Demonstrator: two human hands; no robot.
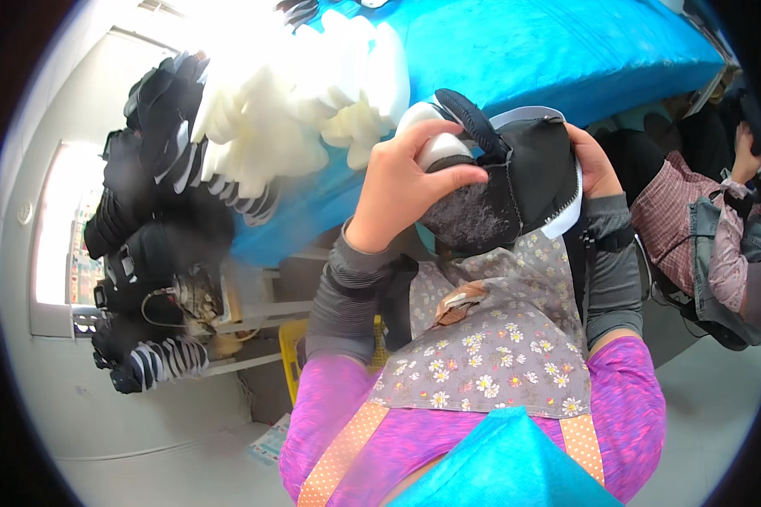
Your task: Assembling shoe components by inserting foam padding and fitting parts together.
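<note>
In front of my apron I hold up a black fabric piece (539, 165) that looks like a shoe upper, with a white band along its edge. My left hand (410, 173) is curled with thumb and fingers around a rounded white padded part (441, 152) at its left end. A black padded flap (469, 118) stands up beside that part. My right hand (596, 165) grips the far right edge by the white band, its fingertips partly hidden behind the fabric. Fuzzy dark material (469, 215) shows on the side below my left thumb.
A blue-covered table (516, 51) lies ahead, bearing a heap of white foam pieces (347, 76). Stacked black pieces (148, 186) stand at the left, above a shelf. A yellow crate (291, 359) sits below. At the right, a person in checked clothing (672, 211) is close by.
</note>
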